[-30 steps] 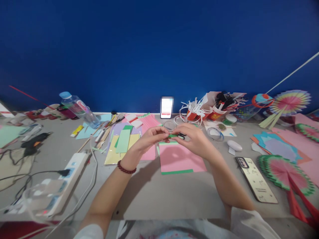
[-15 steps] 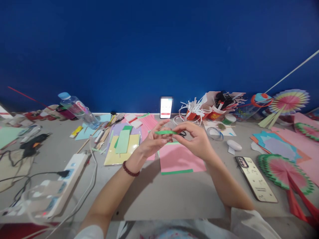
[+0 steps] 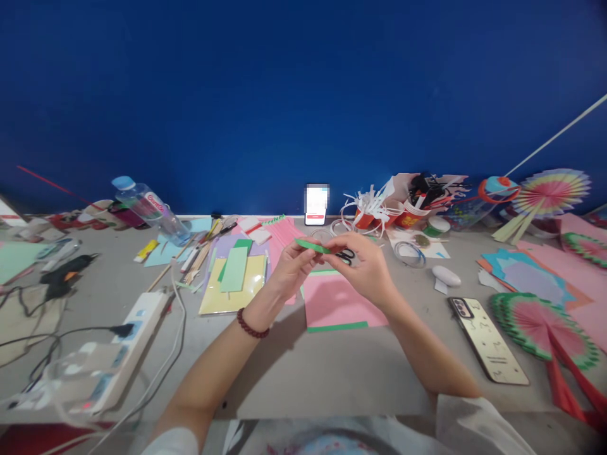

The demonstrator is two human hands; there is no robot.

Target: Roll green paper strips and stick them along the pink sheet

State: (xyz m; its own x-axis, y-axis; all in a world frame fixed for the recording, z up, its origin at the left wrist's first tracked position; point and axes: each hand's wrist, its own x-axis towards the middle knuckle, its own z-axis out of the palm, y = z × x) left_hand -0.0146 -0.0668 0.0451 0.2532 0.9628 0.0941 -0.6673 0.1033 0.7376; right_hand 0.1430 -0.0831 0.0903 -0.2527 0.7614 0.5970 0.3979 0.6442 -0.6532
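Note:
A narrow green paper strip (image 3: 313,246) is held up between both hands, above the table. My left hand (image 3: 293,268) pinches it from the left, thumb in front. At its right end, the fingertips of my right hand (image 3: 363,258) close on it. Below the hands lies a pink paper sheet (image 3: 342,300) with a green strip (image 3: 337,327) along its near edge. Black-handled scissors (image 3: 348,256) lie partly hidden behind my right hand.
Left are a yellow sheet with green paper pieces (image 3: 234,268), a power strip (image 3: 130,354) with cables and a bottle (image 3: 152,208). A lit phone (image 3: 315,205) stands at the wall. On the right are another phone (image 3: 490,341), a pink-green paper fan (image 3: 543,328) and cups of tools (image 3: 410,212).
The green strip has tilted, its left end now higher. My left hand's fingers have closed more on it, and my right hand has shifted slightly left.

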